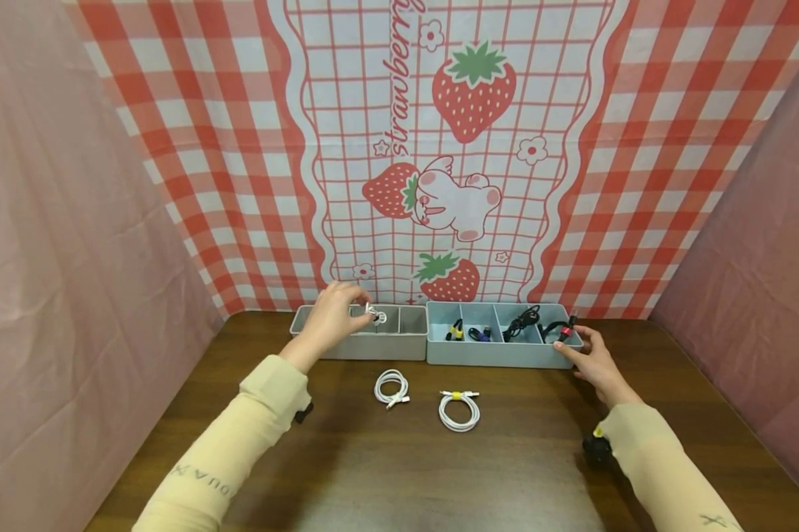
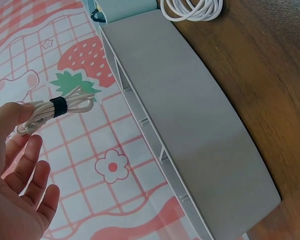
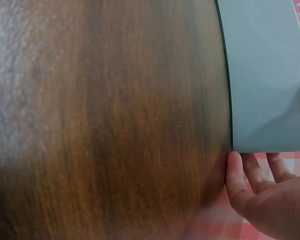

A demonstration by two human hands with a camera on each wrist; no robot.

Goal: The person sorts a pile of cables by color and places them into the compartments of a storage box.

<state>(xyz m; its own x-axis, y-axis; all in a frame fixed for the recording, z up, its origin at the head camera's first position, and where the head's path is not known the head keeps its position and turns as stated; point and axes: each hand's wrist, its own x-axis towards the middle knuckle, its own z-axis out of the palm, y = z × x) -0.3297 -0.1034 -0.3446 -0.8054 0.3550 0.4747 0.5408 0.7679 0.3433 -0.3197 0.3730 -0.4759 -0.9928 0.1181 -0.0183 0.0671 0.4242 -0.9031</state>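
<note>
My left hand (image 1: 332, 318) is raised over the grey divided box (image 1: 379, 346). Between thumb and fingertips it pinches a coiled white cable (image 2: 72, 106) wrapped with a black tie, while the other fingers curl loosely below. At the right end of the light-blue divided box (image 1: 499, 355), my right hand (image 1: 595, 363) grips the corner, thumb at the front rim and fingers along the end wall. Inside that rightmost compartment lies a black cable with a red tie (image 1: 565, 334), close to the thumb.
Other blue compartments hold a yellow-tied black cable (image 1: 455, 330), a small dark cable (image 1: 480, 335) and a black cable bundle (image 1: 522, 322). Two coiled white cables, one plain (image 1: 391, 387) and one yellow-tied (image 1: 459, 412), lie on the wooden table (image 1: 399, 480). Behind hangs a strawberry-print cloth (image 1: 239, 148).
</note>
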